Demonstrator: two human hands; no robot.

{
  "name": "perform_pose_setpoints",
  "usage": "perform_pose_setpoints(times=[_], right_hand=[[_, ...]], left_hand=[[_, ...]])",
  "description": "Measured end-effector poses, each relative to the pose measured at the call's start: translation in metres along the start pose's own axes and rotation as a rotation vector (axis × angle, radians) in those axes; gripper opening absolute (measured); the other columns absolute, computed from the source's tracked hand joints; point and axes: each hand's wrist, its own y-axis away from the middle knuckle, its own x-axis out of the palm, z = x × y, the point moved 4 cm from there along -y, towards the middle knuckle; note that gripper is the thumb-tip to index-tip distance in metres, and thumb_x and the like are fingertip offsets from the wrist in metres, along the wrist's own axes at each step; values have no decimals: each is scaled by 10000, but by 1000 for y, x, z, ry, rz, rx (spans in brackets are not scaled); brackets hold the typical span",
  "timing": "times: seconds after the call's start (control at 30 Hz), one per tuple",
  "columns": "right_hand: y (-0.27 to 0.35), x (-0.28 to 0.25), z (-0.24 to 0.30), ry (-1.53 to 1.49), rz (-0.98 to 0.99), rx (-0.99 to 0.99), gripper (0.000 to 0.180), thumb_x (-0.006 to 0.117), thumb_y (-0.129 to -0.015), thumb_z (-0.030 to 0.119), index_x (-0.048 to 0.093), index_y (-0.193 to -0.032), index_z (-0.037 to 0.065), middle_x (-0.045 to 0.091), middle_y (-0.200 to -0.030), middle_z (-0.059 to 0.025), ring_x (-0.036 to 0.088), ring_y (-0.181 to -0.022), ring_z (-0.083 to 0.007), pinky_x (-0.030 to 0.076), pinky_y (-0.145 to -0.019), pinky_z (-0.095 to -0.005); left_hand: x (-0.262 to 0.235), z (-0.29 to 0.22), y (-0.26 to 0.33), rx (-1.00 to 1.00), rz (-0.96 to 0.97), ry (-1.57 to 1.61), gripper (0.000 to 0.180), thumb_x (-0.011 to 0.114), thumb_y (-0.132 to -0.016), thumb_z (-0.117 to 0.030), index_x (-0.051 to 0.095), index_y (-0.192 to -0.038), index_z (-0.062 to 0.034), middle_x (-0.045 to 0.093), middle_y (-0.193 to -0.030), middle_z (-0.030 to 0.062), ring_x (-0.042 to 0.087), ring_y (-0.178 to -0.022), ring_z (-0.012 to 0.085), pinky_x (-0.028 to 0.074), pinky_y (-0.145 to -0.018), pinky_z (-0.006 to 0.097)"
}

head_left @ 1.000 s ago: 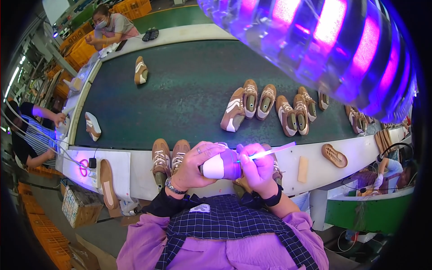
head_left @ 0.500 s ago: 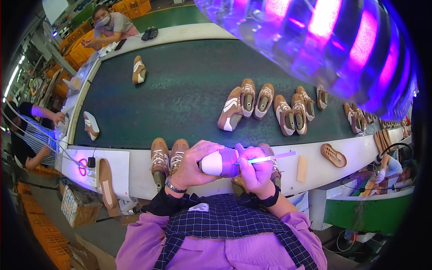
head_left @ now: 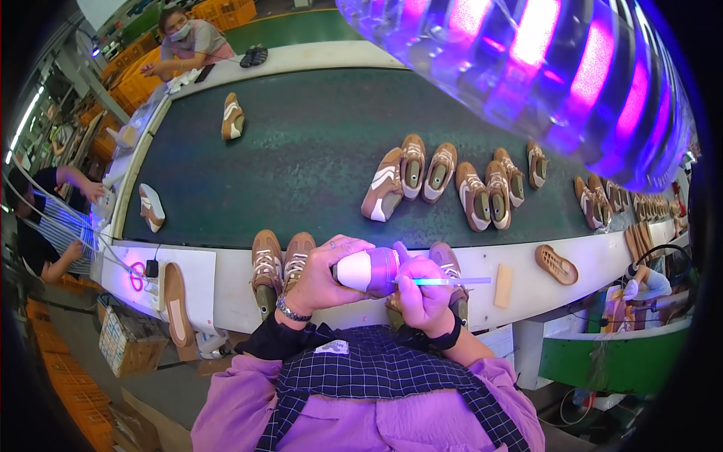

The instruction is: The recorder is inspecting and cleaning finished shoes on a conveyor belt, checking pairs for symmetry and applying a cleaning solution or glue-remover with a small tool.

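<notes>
at the bench edge, left hand [head_left: 327,273] gripping shoe [head_left: 369,269], right hand [head_left: 422,294] clasping pen [head_left: 444,281]

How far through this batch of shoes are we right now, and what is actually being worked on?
Done is hard to judge: brown shoes lie on the dark belt, with no visible sign they have been handled. In hand: the left hand grips a white and purple shoe while the right hand holds a glowing pen-like tool against it. Left, probably: a brown pair on the white ledge.

Held shoe [head_left: 367,269] mostly hidden by fingers, pen [head_left: 440,282] tip hidden, far-right shoes [head_left: 655,205] too small.
</notes>
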Motion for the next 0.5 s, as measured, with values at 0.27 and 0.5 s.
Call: perform_pose_setpoints(times=[0.27,0.5], right_hand=[[13,3,-1,-67,47,-35,66,565,-763,17,559,-828,28,557,-647,-75,557,-570,-213,466,-752,-388],[-9,-11,1,-331,-103,205,64,507,-872,47,535,-829,9,575,-710,-52,532,-584,-106,443,-610,-273]], left_hand=[[-2,12,2,-160,48,287,630,829,-481,-69,613,-1068,7,645,-1022,91,590,-945,186,460,-857,318],[-2,12,-5,-123,257,403,657,838,-442,-76,634,-1062,0,642,-1030,79,584,-947,178,446,-859,309]])
